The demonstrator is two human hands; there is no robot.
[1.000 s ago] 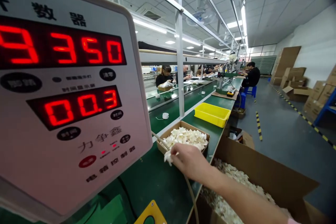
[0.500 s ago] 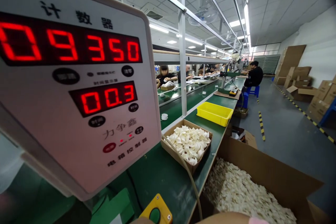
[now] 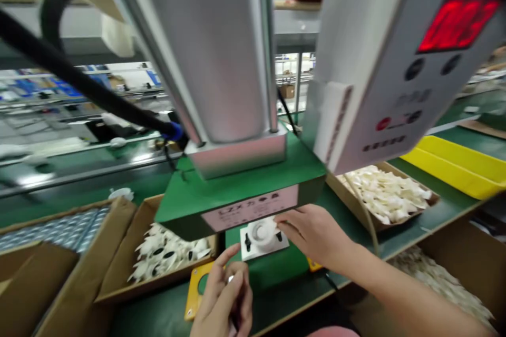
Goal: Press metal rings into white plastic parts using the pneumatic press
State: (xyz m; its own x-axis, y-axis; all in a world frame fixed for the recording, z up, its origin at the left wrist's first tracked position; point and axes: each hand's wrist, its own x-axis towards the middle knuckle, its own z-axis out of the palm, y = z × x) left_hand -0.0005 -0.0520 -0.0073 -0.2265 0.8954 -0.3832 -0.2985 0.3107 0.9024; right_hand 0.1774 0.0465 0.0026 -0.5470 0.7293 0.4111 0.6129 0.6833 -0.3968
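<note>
A white round plastic part (image 3: 261, 233) sits in a white fixture plate (image 3: 255, 254) with black clamps, on the green base of a press (image 3: 241, 189). My right hand (image 3: 316, 234) reaches in from the right, its fingers closed at the part's right rim; the press head partly hides the fingertips. Lower and to the left is my left hand (image 3: 227, 295), index finger extended and the other fingers curled in. A small shiny bit shows between its thumb and fingers, too little to name.
White plastic pieces fill a cardboard box (image 3: 106, 297) on the left and another box (image 3: 343, 189) on the right. Beyond stands a yellow bin (image 3: 454, 166). A counter box (image 3: 363, 89) hangs at upper right. A yellow button housing (image 3: 192, 295) is beside my left hand.
My view has swung left and down from the counter display and the aisle to the press. Both hands now show, at the fixture and just before it.
</note>
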